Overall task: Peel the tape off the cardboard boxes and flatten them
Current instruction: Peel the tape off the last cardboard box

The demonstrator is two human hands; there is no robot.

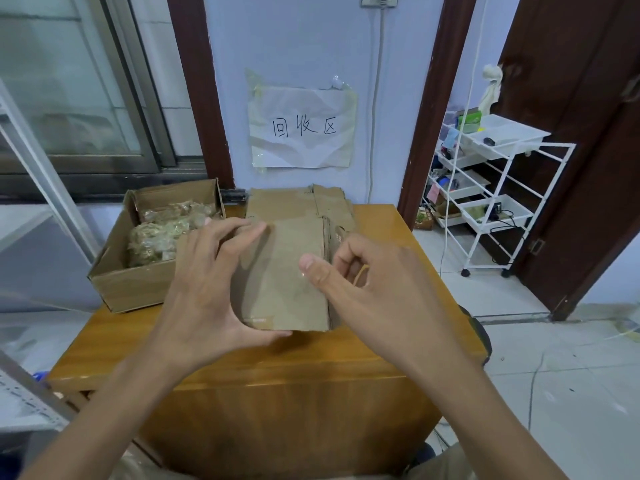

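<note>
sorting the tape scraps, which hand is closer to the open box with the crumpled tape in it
Left. The left hand grips the flattened cardboard right beside the open box; the right hand is across that cardboard, farther away.

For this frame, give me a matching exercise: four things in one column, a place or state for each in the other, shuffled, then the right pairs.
Things:
1. flattened box
2. open carton
3. paper sign
4. white rack

Places or states:
A. taped to the wall
B. on the floor by the dark door, right
C. gripped by the left hand
D. on the table's left part, holding crumpled tape

Pairs: 1-C, 2-D, 3-A, 4-B
</note>
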